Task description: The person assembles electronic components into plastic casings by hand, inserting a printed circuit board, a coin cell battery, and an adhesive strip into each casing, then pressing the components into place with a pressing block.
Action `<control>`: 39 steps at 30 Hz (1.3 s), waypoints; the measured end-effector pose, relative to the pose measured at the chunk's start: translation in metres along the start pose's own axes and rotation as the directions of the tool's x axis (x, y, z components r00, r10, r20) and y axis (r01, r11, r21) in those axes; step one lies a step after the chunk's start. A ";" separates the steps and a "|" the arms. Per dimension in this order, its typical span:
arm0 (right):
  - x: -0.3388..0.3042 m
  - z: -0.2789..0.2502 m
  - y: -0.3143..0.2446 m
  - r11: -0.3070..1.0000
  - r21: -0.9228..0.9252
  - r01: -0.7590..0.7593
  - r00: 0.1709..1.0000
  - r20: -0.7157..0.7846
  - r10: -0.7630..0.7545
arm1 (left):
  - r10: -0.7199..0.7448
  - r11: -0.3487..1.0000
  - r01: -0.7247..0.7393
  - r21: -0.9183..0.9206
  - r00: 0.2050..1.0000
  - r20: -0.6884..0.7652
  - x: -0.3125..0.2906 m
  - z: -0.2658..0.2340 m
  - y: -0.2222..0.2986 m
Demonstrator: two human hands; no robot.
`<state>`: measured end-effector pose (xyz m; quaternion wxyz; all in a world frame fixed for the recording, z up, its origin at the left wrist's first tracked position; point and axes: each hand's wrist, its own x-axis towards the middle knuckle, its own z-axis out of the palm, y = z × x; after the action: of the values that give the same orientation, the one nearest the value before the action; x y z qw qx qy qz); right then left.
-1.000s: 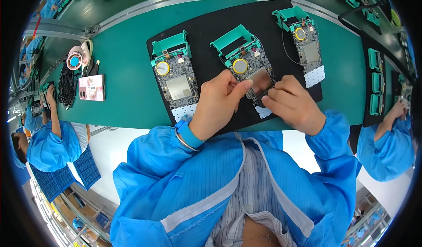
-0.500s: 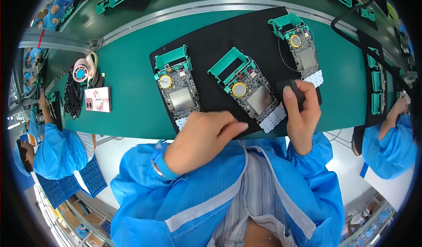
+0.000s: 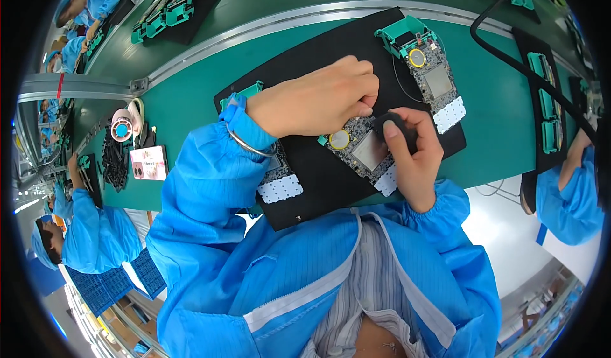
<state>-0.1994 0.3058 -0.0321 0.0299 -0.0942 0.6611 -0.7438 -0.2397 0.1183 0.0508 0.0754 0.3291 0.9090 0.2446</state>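
Observation:
My left hand (image 3: 321, 97) is curled closed above the middle circuit board (image 3: 371, 154), covering its green plastic holder; whatever its fingers grip is hidden. In my right hand (image 3: 417, 161) a small black rounded piece (image 3: 406, 134) is pinched between thumb and fingers, over the right side of that board. A round yellow-rimmed coin cell (image 3: 339, 140) and a silver metal shield show on the board. To the left, my wrist and sleeve cover most of another board (image 3: 281, 189). A third board (image 3: 438, 81) with a green holder (image 3: 407, 32) lies at the right.
The boards lie on a black mat (image 3: 305, 202) upon a green bench (image 3: 191, 103). At left are a phone (image 3: 148, 162), a small pink fan (image 3: 122, 127) and black cables (image 3: 115, 161). A thick black cable (image 3: 503, 52) crosses the right. Co-workers sit on both sides.
My left hand has moved up and forward from the near edge to over the middle board's holder. My right hand has shifted slightly left with the black piece. The view has turned slightly.

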 end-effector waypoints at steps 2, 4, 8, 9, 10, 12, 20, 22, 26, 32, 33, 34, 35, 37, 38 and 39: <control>0.001 0.001 -0.007 0.997 -0.077 0.029 0.999 0.027 -0.027 | -0.059 0.996 0.067 -0.064 0.991 0.120 0.000 -0.001 -0.002; 0.003 0.002 -0.008 0.986 -0.155 0.062 0.997 0.053 -0.054 | -0.068 0.994 0.079 -0.079 0.989 0.129 -0.001 -0.001 -0.002; 0.004 0.004 -0.007 0.968 -0.231 0.099 0.995 0.034 -0.093 | -0.031 0.994 0.041 -0.097 0.994 0.101 -0.002 0.001 -0.004; 0.004 0.005 -0.007 0.959 -0.259 0.116 0.993 0.029 -0.112 | -0.030 0.994 0.040 -0.098 0.994 0.101 -0.002 0.002 -0.004; 0.004 0.006 -0.007 0.959 -0.259 0.116 0.993 0.030 -0.112 | -0.028 0.995 0.036 -0.093 0.996 0.085 -0.003 0.003 -0.004; 0.004 0.007 -0.008 0.953 -0.283 0.105 0.994 -0.001 -0.110 | -0.027 0.996 0.033 -0.088 0.997 0.067 -0.005 0.004 -0.004; 0.005 0.008 -0.009 0.945 -0.288 0.155 0.988 0.050 -0.147 | -0.012 0.998 0.012 -0.060 1.000 -0.005 -0.007 0.007 -0.003; 0.006 0.008 -0.012 0.948 -0.286 0.139 0.990 0.053 -0.129 | -0.102 0.987 0.107 -0.119 0.993 0.053 -0.007 0.002 -0.001; 0.015 0.002 -0.019 0.966 -0.259 -0.009 0.992 0.116 0.041 | -0.297 0.865 0.297 -0.404 0.953 0.065 -0.006 0.000 0.006; 0.042 -0.005 -0.034 0.877 -0.480 0.007 0.943 0.295 0.154 | -0.347 0.858 0.317 -0.403 0.938 -0.002 -0.004 0.008 0.012; 0.040 -0.006 -0.033 0.875 -0.483 0.009 0.944 0.293 0.152 | -0.343 0.860 0.312 -0.404 0.939 -0.005 -0.005 0.011 0.011; 0.036 -0.005 -0.029 0.922 -0.388 -0.007 0.949 0.288 0.128 | -0.312 0.887 0.273 -0.372 0.949 -0.048 -0.009 0.015 0.009; 0.034 -0.005 -0.024 0.956 -0.292 -0.019 0.956 0.275 0.103 | -0.271 0.914 0.227 -0.338 0.958 -0.090 -0.010 0.016 0.005; 0.021 -0.006 -0.015 0.989 -0.052 -0.142 0.977 0.153 0.148 | -0.249 0.928 0.210 -0.307 0.964 -0.091 -0.013 0.018 0.002; 0.014 -0.005 -0.011 0.979 0.134 -0.151 0.988 0.059 0.144 | -0.237 0.937 0.205 -0.283 0.968 -0.082 -0.015 0.017 0.006; 0.008 0.004 -0.006 0.960 0.258 -0.109 0.994 0.041 0.101 | -0.257 0.934 0.242 -0.263 0.966 -0.022 -0.015 0.010 0.010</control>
<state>-0.2060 0.3016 -0.0249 0.0905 -0.0644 0.5614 -0.8201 -0.2192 0.1196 0.0464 0.1226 0.1915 0.9055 0.3584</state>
